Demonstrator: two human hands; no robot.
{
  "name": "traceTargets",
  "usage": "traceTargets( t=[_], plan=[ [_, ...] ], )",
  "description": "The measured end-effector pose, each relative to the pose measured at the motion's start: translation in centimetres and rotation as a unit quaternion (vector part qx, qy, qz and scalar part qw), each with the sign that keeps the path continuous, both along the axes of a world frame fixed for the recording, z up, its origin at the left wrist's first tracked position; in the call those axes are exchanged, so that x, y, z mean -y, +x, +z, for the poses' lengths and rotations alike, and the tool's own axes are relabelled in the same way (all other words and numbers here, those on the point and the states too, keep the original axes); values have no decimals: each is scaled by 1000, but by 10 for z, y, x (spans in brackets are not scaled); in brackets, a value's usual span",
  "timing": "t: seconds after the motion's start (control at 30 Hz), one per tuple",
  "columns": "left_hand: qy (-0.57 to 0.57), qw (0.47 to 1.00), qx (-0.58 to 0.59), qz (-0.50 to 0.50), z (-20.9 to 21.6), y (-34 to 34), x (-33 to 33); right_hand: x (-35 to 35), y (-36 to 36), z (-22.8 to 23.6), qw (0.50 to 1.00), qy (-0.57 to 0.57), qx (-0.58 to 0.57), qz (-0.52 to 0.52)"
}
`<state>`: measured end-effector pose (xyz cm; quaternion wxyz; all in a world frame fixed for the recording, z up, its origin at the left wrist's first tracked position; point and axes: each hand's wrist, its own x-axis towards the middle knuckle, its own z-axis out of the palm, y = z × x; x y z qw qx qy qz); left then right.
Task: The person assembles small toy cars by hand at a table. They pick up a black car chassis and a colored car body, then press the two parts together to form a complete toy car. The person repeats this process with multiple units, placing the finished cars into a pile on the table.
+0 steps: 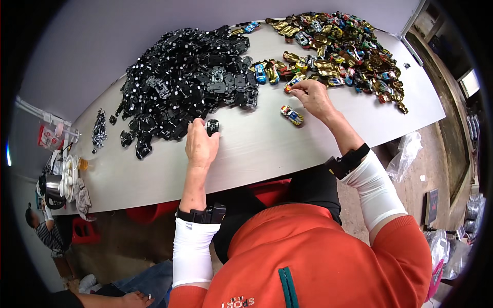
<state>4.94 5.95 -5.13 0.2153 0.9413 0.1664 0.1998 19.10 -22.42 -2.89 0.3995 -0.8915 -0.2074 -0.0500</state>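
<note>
My left hand (201,145) is closed on a small black toy car chassis (212,127) at the near edge of a large heap of black chassis (190,72). Farther right, my right hand (314,98) pinches the end of a colourful toy car body (294,82) just above the table. A blue, white and yellow toy car (292,115) lies by itself below that hand. Beside the held body, a blue toy car (260,73) and several gold-edged ones sit between the two heaps. The undersides of the held pieces are hidden.
A heap of shiny coloured car bodies (354,56) covers the table's far right. Small silvery parts (99,131) form a strip at the left. A kettle (53,191) and a cup tray (67,177) stand at the left end. Another person's hand (136,299) is at lower left.
</note>
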Motion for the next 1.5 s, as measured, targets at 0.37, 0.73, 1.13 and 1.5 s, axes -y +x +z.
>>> traceTargets(
  t=[0.37, 0.73, 1.13, 1.5],
  plan=[
    [-566, 818, 37, -98, 12, -22, 14, -6, -39, 7, 982, -174, 11, 76],
    [-571, 789, -126, -189, 29, -44, 20, -78, -81, 28, 816, 189, -460, 294],
    [-677, 645, 290, -206, 11, -59, 34, -102, -121, 12, 648, 465, -575, 182],
    [-699, 642, 229, -217, 11, -61, 27, -94, -128, 27, 912, 319, -136, 220]
  ],
)
